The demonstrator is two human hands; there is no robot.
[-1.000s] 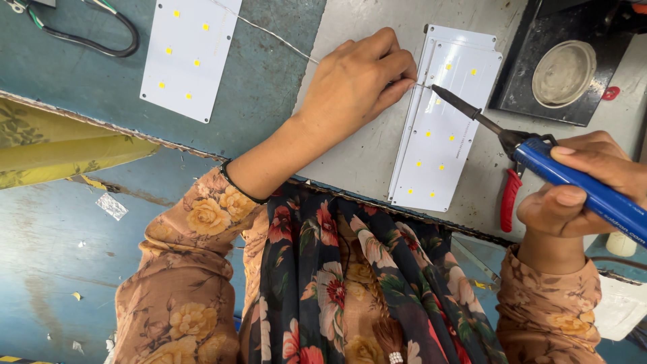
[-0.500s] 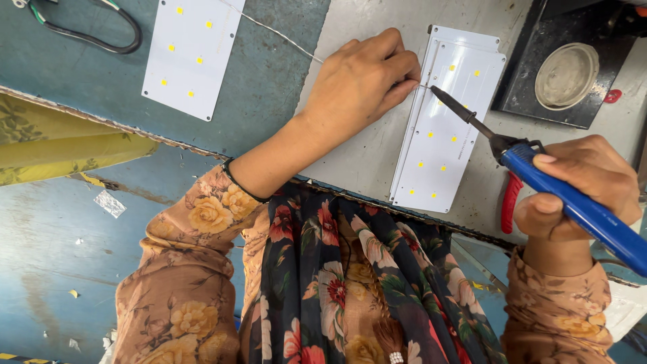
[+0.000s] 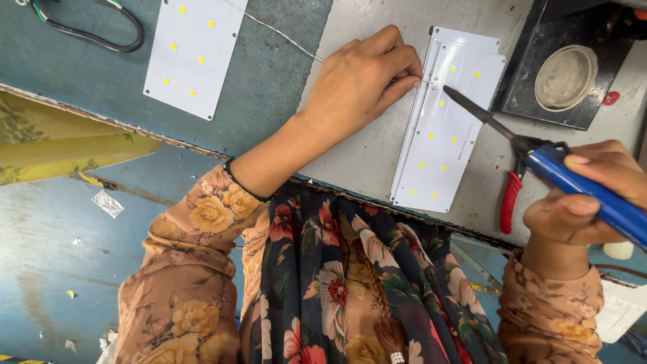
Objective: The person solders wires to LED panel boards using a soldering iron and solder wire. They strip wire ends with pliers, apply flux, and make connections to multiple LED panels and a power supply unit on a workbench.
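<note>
The left hand [image 3: 360, 84] is resting on the grey surface [image 3: 364, 155], its fingertips pressed together and pinching a thin wire [image 3: 276, 30] at the left edge of a white LED panel [image 3: 448, 128], which is lying on a stack of like panels near the middle. The right hand [image 3: 586, 195] is gripping a blue-handled soldering iron [image 3: 539, 158], its dark tip hovering over that panel. Red-handled pliers [image 3: 510, 201] are lying just beside it. Another white panel [image 3: 195, 54] is lying far left, and a black stand with a round pad [image 3: 565, 77] sits far right.

Worn grey-blue workbench [image 3: 81, 222], scuffed floor [image 3: 54, 296]
</note>
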